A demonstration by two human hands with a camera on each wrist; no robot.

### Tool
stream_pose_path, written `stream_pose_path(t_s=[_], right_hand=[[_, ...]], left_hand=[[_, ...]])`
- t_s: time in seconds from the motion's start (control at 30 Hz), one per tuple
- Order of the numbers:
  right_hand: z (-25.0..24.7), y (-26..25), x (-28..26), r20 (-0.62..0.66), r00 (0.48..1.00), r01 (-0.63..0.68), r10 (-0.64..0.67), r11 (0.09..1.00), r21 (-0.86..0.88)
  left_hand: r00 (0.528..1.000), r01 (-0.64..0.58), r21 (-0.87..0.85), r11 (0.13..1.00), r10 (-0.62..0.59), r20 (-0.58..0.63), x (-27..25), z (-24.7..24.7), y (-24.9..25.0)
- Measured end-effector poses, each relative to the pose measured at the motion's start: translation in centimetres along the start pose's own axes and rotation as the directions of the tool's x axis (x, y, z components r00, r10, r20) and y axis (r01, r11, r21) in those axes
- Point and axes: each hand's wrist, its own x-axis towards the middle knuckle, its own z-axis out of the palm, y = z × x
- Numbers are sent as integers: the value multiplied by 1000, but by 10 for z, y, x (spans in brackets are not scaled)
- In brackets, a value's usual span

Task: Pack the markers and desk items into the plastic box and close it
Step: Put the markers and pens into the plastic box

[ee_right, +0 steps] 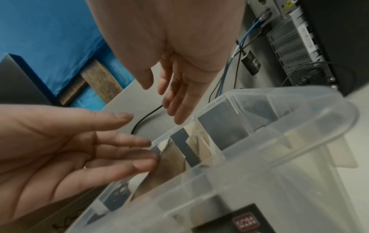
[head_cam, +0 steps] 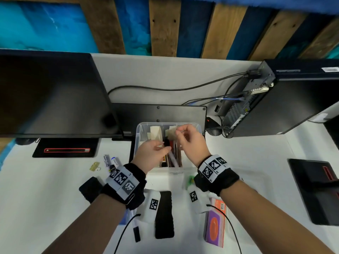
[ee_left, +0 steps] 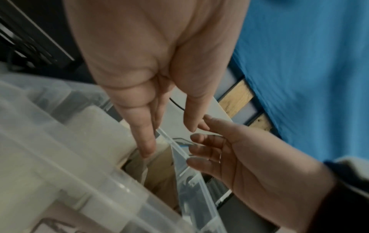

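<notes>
Both my hands are over the open plastic box (head_cam: 139,132), which stands on the white desk (head_cam: 55,189) in front of the monitor (head_cam: 51,94). My left hand (head_cam: 150,155) has straight, relaxed fingers and grips nothing, as both wrist views show. My right hand (head_cam: 190,142) also has loose, extended fingers over the far end of the box; a small clear strip lies near its fingertips in the left wrist view, but I cannot tell whether it is held.

Inside the box, markers (head_cam: 172,158) and paper pieces (head_cam: 156,133) already lie packed. Outside it remain two markers (head_cam: 111,161), a gold binder clip (head_cam: 95,166), a black eraser (head_cam: 164,214), an orange and purple packet (head_cam: 214,227) and a green item (head_cam: 191,180) under my right wrist.

Risks, in my judgement:
- The paper stands tall at the far end; a lid could crush it or fail to seat.
- The wrist cables (head_cam: 227,222) trail over loose items and could drag them off the desk.
- The binder clip is small and easily overlooked.
- I cannot identify the lid with confidence.
</notes>
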Motion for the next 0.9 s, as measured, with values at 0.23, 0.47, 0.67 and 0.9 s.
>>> stream_pose_path(t_s=[0.23, 0.47, 0.67, 0.9], right_hand=[[24, -21, -35, 317, 947, 25, -46, 997, 70], [85, -16, -77, 720, 694, 108, 22, 985, -133], [154, 5, -84, 697, 711, 175, 92, 937, -302], [211, 22, -67, 427, 882, 96, 199, 811, -577]], left_hand=[[969, -61, -148, 987, 23, -246, -29, -69, -18], [868, 147, -76, 986, -165, -469, -50, -141, -95], [865, 280, -92, 955, -293, -408, -48, -141, -129], [890, 364, 245, 899, -258, -375, 4, -141, -139]])
